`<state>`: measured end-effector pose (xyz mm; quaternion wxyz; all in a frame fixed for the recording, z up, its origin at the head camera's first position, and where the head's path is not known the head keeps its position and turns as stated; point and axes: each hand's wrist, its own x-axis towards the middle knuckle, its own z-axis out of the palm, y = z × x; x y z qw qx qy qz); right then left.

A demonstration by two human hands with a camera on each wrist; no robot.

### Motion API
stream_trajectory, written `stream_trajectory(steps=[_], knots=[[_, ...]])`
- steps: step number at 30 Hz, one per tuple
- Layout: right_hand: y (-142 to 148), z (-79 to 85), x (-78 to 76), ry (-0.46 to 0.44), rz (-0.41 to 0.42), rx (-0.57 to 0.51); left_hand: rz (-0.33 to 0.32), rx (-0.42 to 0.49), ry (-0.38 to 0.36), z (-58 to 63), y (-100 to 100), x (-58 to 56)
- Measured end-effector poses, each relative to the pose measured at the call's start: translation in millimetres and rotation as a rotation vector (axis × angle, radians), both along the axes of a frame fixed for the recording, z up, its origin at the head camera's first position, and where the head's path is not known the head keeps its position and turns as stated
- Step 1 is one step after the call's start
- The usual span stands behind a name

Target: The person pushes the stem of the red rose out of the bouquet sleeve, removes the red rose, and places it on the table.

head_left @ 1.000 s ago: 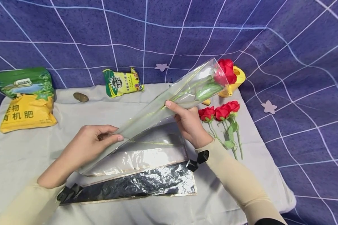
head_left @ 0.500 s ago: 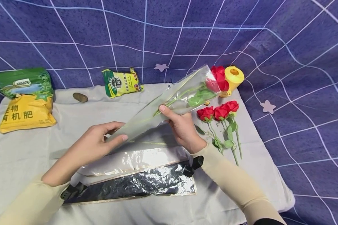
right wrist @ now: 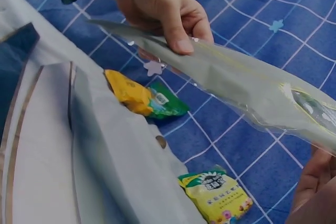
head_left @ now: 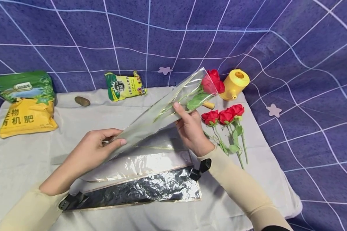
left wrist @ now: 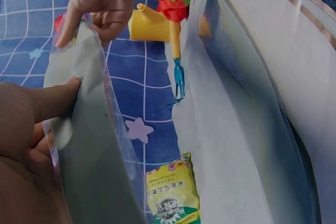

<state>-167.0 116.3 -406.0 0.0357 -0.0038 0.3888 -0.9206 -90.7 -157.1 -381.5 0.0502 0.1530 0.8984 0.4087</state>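
Note:
A translucent flower sleeve [head_left: 141,128] is held slanting above the table, its wider end to the upper right. Inside it lies a red rose [head_left: 212,81] with green leaves, its bloom at the sleeve's mouth. My left hand [head_left: 89,152] pinches the narrow lower part between thumb and fingers. Farther up, my right hand [head_left: 192,131] grips the sleeve, thumb on top and fingers underneath. In the right wrist view, the left hand's thumb [right wrist: 181,43] presses on the frosted film. The rose's lower stem is hidden by the frosted part.
Several loose red roses [head_left: 226,115] lie right of my right hand. Behind are a yellow watering can [head_left: 234,85], a small fork [left wrist: 178,77], a yellow-green packet [head_left: 125,86], a stone [head_left: 82,101] and a large fertilizer bag [head_left: 29,110]. Flat clear sleeves [head_left: 150,165] and a black-backed one [head_left: 141,189] lie in front.
The wrapped rose has moved left, away from in front of the watering can. My right hand dipped down and left, then came back up and right. Both hands keep hold of the sleeve.

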Motion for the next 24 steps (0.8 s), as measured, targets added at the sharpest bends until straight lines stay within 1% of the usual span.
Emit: stream_trajectory(steps=[4, 8, 16, 20, 24], knots=[[-1.5, -0.6, -0.4, -0.023, -0.032, -0.019, -0.002, -0.004, 0.016, -2.1, 0.0, -0.9], [-2.4, -0.8, -1.0, -0.032, -0.070, -0.004, -0.007, -0.010, 0.028, -5.2, -0.1, -1.7], [-7.3, 0.5, 2.9, 0.030, -0.096, 0.093, 0.008, 0.016, 0.021, -9.3, 6.7, -6.0], [-11.6, 3.6, 4.9, 0.060, -0.124, 0.110, 0.022, 0.014, 0.020, -9.3, 9.2, -7.2], [-15.6, 4.5, 5.9, 0.076, -0.113, 0.139, 0.039, 0.014, 0.021, -8.9, 10.6, -7.9]])
